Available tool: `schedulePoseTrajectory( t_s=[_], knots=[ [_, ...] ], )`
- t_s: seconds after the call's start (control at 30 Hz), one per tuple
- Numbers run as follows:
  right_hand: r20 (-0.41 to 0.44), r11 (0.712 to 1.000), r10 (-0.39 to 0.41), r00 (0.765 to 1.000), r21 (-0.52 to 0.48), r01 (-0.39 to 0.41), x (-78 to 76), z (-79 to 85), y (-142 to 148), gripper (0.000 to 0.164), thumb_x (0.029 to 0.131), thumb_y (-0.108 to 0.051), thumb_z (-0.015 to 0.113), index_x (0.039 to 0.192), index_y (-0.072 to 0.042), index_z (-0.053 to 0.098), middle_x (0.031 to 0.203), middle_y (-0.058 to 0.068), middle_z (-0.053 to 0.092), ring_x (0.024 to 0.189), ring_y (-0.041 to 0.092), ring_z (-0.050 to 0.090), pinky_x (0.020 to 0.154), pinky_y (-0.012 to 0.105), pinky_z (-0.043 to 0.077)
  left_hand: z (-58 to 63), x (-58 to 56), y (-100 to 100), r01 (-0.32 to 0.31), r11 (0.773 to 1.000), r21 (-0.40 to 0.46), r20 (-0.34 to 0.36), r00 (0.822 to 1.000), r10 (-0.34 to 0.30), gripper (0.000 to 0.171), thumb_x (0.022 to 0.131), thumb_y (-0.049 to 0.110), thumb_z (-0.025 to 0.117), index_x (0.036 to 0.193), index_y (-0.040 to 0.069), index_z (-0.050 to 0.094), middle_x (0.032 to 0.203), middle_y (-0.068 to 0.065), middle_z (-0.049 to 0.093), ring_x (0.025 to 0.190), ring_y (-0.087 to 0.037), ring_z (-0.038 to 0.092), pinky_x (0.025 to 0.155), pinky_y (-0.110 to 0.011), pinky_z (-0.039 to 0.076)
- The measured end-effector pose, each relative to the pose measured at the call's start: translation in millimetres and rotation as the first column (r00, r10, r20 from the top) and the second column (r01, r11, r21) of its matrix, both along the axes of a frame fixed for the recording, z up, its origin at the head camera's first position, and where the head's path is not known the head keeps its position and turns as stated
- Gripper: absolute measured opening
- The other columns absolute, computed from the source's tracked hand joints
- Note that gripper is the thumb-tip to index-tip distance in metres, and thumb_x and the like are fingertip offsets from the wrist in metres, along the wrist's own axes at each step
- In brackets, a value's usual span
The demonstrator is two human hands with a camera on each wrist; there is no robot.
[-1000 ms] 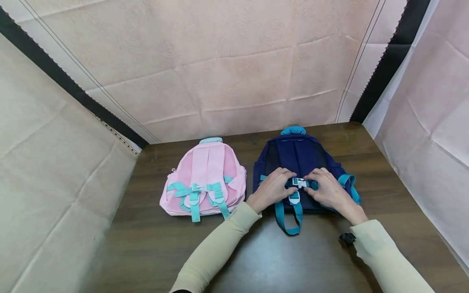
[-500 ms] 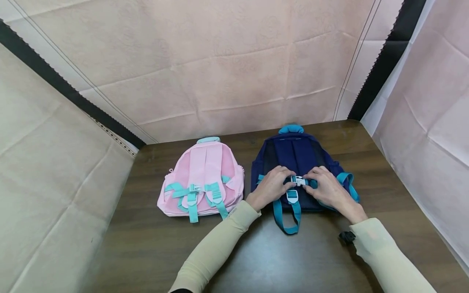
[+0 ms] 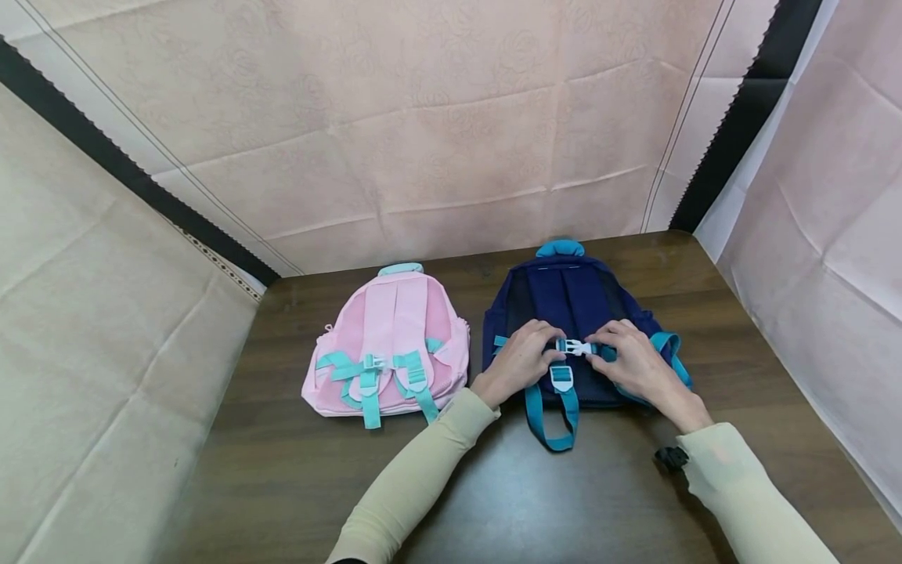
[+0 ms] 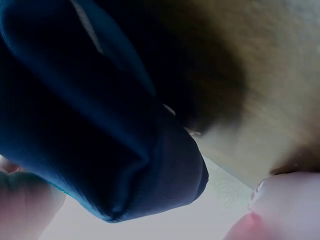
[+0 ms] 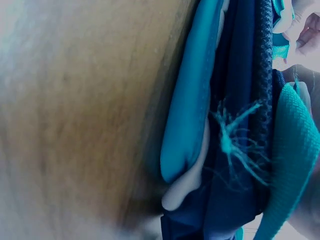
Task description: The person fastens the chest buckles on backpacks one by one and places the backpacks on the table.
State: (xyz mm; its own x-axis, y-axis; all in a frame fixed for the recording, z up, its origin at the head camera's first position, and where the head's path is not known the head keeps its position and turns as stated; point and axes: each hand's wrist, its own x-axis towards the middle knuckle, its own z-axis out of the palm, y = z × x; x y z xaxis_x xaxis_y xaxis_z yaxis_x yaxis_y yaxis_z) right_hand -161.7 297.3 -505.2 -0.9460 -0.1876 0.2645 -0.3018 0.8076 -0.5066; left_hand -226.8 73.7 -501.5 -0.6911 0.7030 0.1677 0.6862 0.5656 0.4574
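A navy backpack [image 3: 564, 290] lies with its strap side up on the wooden table. Across its lower part, a white side-release buckle [image 3: 576, 347] joins two blue straps. My left hand [image 3: 517, 356] pinches the buckle's left end between thumb and fingers, while my right hand [image 3: 634, 362] pinches its right end. White prongs show between the two ends; whether they are fully apart I cannot tell. In the left wrist view, dark blue fabric [image 4: 100, 125] fills much of the picture. A teal strap [image 5: 295, 145] with frayed threads hangs close to the right wrist camera.
To the left lies a pink backpack [image 3: 395, 337] with mint straps, its buckle fastened across the front. A blue strap loop [image 3: 554, 431] hangs from the navy backpack onto the table [image 3: 507, 501]. Pale fabric walls [image 3: 437, 141] rise behind and at both sides.
The buckle's two ends have drawn slightly apart, and more of the white prongs shows. Both hands keep their pinch, and the backpacks stay where they were; the head view has shifted a little.
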Motion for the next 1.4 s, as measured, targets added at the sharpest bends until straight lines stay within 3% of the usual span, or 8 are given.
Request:
schedulePoseTrajectory(
  t_s=[0.5, 0.87, 1.4],
  knots=[
    [-0.079, 1.000, 0.001, 0.997, -0.029, -0.004, 3.4, -0.4, 5.8, 0.023, 0.090, 0.000, 0.085, 0.113, 0.002, 0.082, 0.109, 0.017, 0.077, 0.102, 0.035, 0.063, 0.085, 0.046, 0.050, -0.8, 1.2, -1.9, -0.023, 0.999, 0.042, 0.005, 1.000, 0.023, 0.025, 0.107, 0.021, 0.072, 0.128, 0.008, 0.076, 0.124, -0.005, 0.078, 0.108, -0.017, 0.066, 0.099, -0.023, 0.058],
    [-0.068, 1.000, 0.020, 0.997, -0.017, -0.022, 1.5, 2.7, 7.6, 0.023, 0.091, -0.001, 0.084, 0.114, 0.002, 0.081, 0.110, 0.017, 0.076, 0.103, 0.033, 0.062, 0.085, 0.046, 0.052, -1.0, -0.1, 0.4, -0.021, 0.998, 0.066, 0.039, 0.999, 0.018, 0.026, 0.107, 0.020, 0.072, 0.128, 0.006, 0.076, 0.121, -0.005, 0.077, 0.103, -0.017, 0.063, 0.096, -0.024, 0.058],
    [-0.059, 0.999, 0.031, 0.998, -0.007, -0.031, 1.9, 6.1, 4.7, 0.023, 0.093, -0.004, 0.085, 0.115, 0.002, 0.082, 0.111, 0.016, 0.076, 0.104, 0.033, 0.062, 0.085, 0.045, 0.052, -0.8, 0.2, 3.5, -0.012, 0.998, 0.061, 0.024, 1.000, 0.011, 0.025, 0.106, 0.020, 0.073, 0.127, 0.006, 0.076, 0.120, -0.006, 0.077, 0.103, -0.017, 0.064, 0.096, -0.025, 0.058]
  ],
)
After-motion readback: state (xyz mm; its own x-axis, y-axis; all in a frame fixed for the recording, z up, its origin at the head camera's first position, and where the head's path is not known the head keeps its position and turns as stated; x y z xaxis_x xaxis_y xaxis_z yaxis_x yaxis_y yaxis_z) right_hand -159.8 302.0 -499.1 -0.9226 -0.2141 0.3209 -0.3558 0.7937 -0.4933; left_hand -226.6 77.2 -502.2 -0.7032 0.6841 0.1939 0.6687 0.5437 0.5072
